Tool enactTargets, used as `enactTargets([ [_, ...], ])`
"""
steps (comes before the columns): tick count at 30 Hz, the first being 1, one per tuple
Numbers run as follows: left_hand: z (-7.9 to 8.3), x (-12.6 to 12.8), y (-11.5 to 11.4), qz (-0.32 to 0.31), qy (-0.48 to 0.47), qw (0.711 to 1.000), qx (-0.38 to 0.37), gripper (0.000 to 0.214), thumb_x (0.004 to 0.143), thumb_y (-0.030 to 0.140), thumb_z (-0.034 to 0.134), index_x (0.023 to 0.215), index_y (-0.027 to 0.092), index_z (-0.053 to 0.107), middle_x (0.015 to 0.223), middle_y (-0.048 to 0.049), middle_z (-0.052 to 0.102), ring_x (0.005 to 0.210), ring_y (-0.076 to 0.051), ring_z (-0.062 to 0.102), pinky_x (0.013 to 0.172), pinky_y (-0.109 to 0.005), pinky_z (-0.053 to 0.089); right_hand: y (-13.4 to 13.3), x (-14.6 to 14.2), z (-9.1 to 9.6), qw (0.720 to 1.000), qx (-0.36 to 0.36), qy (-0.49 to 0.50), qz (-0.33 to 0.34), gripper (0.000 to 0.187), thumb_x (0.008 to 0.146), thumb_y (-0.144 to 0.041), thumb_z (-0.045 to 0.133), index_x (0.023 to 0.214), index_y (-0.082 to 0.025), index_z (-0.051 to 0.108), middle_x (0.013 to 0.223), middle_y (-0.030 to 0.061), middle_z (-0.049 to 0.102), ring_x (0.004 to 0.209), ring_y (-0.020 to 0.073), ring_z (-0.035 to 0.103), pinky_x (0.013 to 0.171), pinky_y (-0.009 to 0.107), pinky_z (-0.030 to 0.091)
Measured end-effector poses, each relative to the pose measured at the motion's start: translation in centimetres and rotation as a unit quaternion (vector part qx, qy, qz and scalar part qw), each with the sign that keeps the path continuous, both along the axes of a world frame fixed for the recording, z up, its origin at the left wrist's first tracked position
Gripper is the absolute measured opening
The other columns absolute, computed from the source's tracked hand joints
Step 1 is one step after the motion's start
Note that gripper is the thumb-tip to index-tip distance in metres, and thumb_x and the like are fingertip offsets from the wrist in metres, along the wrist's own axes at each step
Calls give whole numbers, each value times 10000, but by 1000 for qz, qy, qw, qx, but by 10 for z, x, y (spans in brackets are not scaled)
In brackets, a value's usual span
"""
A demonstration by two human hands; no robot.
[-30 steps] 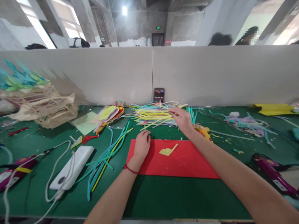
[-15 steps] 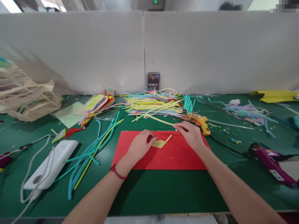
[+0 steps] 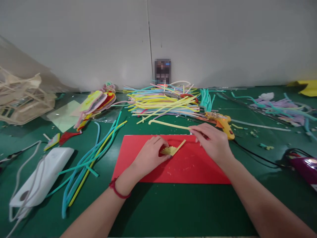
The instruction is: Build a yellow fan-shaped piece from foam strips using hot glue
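Observation:
On the red board (image 3: 198,168), my left hand (image 3: 151,155) curls its thumb and fingers round a small pale-yellow ridged piece (image 3: 168,150). From that piece a short straight tail slants up to the right; its left part is hidden by my fingers. My right hand (image 3: 213,142) pinches one end of a long pale-yellow foam-like strip (image 3: 170,125) above the board's back edge. The strip's far end is bent into a small hook and points left, apart from the ridged piece.
Behind the board lies a pile of coloured strips (image 3: 163,102), with a yellow glue gun (image 3: 221,124) at its right. Loose blue and green strips (image 3: 96,155) and a white power bank (image 3: 42,177) lie left. A purple tool (image 3: 303,165) is at right.
The view has tilted down and shifted. My left hand's thumb has moved to the near side of the ridged piece. My right hand has drawn the strip rightward, and its hooked far end now shows.

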State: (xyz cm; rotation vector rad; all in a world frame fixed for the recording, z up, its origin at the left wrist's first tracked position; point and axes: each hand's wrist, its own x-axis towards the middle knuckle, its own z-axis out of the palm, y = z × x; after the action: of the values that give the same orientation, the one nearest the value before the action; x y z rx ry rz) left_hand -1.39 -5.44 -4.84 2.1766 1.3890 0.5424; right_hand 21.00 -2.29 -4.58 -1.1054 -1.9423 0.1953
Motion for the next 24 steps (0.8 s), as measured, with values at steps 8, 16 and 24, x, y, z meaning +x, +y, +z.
enactTargets([
  [8,-2,-3,0,80,-167,982,-39,309,774,310,661,1061,219,595,1069,-59,624,991,-206,585,890,-381,469,-2,3,-1,1000,-7,-4,20,206,906,-250,501,943,-255,704,864,29,693,718,147,662,644,271,554],
  [16,3,-10,8,184,-398,896,-75,280,838,315,553,1054,152,622,778,-39,698,717,-139,656,733,-279,534,0,5,-3,998,-15,-40,51,220,912,-236,482,921,-247,702,886,31,696,792,153,668,723,270,562],
  [24,-1,-2,3,116,-353,920,-121,160,830,285,558,883,159,640,800,-60,731,755,-167,692,727,-287,556,0,-1,6,992,89,59,-61,250,902,-232,501,1124,-239,615,1174,87,640,1132,232,582,972,436,484],
])
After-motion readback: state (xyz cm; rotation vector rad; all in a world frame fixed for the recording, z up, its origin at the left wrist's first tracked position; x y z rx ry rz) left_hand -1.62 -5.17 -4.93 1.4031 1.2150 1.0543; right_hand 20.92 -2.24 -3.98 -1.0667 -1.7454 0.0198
